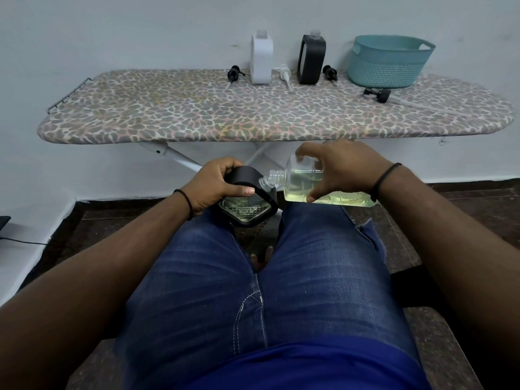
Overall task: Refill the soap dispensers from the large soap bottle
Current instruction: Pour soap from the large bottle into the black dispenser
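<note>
Soap bottle point(323, 187) tipped on its side above the right knee, neck point(274, 175) aimed at the mouth of a black-sleeved dispenser point(247, 198). Held by the right hand point(337, 167) from above, fingers and thumb curled round the clear body. Dispenser gripped in the left hand point(216, 184), tilted over the gap between the knees, a little liquid showing at its glass bottom. Bottle roughly half full of yellow-green soap: likely fairly heavy, weight shifting toward the neck as it tips. Smooth clear walls, probably slippery if soap runs down; best held round the wide middle, as now. Glass dispenser likely fragile, safest gripped by its sleeve. Beyond, on the ironing board point(197, 114): white dispenser point(261, 60), second black dispenser point(311, 60), loose pumps point(378, 94), teal basket point(391, 63).
</note>
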